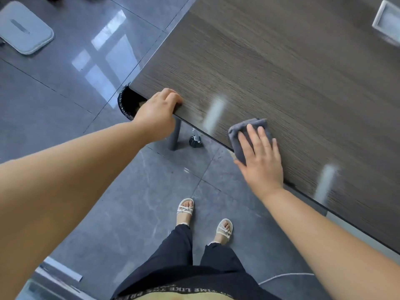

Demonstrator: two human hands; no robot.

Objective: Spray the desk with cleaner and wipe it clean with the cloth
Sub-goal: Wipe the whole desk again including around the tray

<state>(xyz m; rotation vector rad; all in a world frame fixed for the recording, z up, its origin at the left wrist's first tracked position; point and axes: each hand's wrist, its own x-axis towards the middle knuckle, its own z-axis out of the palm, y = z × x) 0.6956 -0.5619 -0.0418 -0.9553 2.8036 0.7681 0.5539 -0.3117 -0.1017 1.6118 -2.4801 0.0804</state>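
Observation:
The dark wood-grain desk (281,68) fills the upper right of the view. A folded grey cloth (240,133) lies at the desk's near edge, partly hanging over it. My right hand (259,156) presses flat on the cloth with straight, spread fingers. My left hand (159,110) rests on the desk's near corner, its fingers curled over the top edge. No spray bottle shows on the desk; a small dark object with a white top (195,141) stands on the floor under the desk edge, and I cannot tell what it is.
A black-lined bin (126,102) sits under the desk corner beside a grey desk leg (175,135). A metal cable box (387,18) is set into the desk at far right. A grey chair seat (21,27) stands at top left on the glossy tile floor.

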